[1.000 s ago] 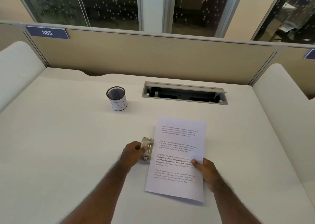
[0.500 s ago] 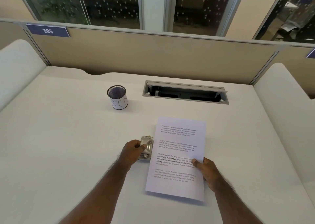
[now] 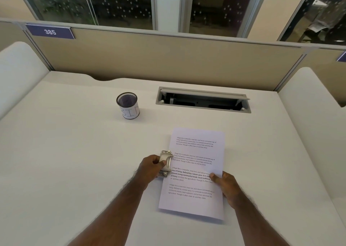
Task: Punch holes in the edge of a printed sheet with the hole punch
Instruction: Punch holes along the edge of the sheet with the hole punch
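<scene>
One white worktop holds everything here. It is smooth and pale. At the back stands a tan wall panel with a blue sign that says 385. Behind it are dark windows with little white dots.

One small round cup sits well apart from the hands, toward the back left. Its top is black wire mesh and a white paper band wraps the lower part. To its right is one long slot cut into the worktop, with a grey metal flap tipped open and dark parts inside. Nothing lies between the hands and these things.

One sheet of paper lies flat near the front. It is white, thin and has four blocks of black print.

One hole punch sits at the left edge of the sheet, about halfway along. It is small, shiny, silver metal. The left hand has its grip wrapped around the punch, with the thumb on top. The right hand pinches the right edge of the sheet, thumb on top of the paper.
</scene>
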Available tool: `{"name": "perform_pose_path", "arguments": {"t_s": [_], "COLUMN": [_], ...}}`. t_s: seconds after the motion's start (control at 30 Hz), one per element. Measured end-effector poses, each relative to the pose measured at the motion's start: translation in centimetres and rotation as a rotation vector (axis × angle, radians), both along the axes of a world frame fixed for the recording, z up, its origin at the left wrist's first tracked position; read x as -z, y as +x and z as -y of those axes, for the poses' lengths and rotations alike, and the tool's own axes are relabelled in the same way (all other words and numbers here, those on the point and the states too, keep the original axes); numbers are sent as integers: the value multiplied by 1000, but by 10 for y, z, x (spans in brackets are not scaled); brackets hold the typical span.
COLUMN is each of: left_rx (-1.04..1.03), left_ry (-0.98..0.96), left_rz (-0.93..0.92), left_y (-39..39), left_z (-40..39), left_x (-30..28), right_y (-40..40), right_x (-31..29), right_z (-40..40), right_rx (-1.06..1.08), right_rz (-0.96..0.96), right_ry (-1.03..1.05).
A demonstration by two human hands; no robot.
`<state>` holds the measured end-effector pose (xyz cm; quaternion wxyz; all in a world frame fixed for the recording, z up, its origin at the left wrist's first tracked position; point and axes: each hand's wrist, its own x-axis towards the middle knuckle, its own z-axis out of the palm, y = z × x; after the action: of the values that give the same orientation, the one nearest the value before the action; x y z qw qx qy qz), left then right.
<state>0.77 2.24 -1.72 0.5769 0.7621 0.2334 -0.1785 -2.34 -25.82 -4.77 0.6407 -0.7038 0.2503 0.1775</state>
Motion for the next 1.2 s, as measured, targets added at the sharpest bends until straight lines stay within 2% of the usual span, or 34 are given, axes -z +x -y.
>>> {"name": "perform_pose_path", "arguments": {"t_s": [0.2, 0.3, 0.47, 0.7, 1.03, 1.2], "left_rx": [-44, -84, -77, -174, -223, -162], "left_ry": [-75, -149, -168, -211, -193, -106], "left_rz": [-15, -90, -176, -301, -280, -268], "left_y": [-2, -1, 9, 20, 20, 23], "left_z": [7, 5, 8, 6, 7, 3], "left_x": [0, 0, 3, -1, 8, 11], "right_y": [1, 1, 2, -1, 0, 0], "right_x": [2, 3, 3, 1, -3, -1], "right_z": [0, 0, -1, 0, -2, -2], "right_rx": [-2, -4, -11, -12, -19, -12], "right_rz": [2, 7, 18, 19, -2, 7], "right_ry": [-10, -21, -16, 9, -3, 0]}}
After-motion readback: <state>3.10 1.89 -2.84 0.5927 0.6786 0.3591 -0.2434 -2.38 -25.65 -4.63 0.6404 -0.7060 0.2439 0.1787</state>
